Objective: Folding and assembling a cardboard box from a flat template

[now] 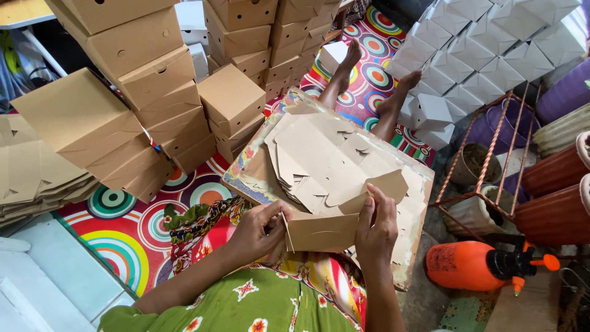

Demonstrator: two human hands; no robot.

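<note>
I sit on the floor with a patterned board [255, 178] across my legs. On it lies a fanned pile of flat brown cardboard box blanks [319, 163]. My left hand [261, 230] pinches the left edge of a partly folded brown blank [326, 227], and my right hand [376, 230] grips its right side, fingers pressing a raised flap. Both hands hold the same piece just above my lap.
Stacks of folded brown boxes [166, 98] rise at left and back centre. White folded boxes [479, 49] are piled at the back right. Flat blanks [31, 178] lie at far left. An orange spray bottle [476, 265], a metal rack [491, 154] and clay pots [556, 203] crowd the right.
</note>
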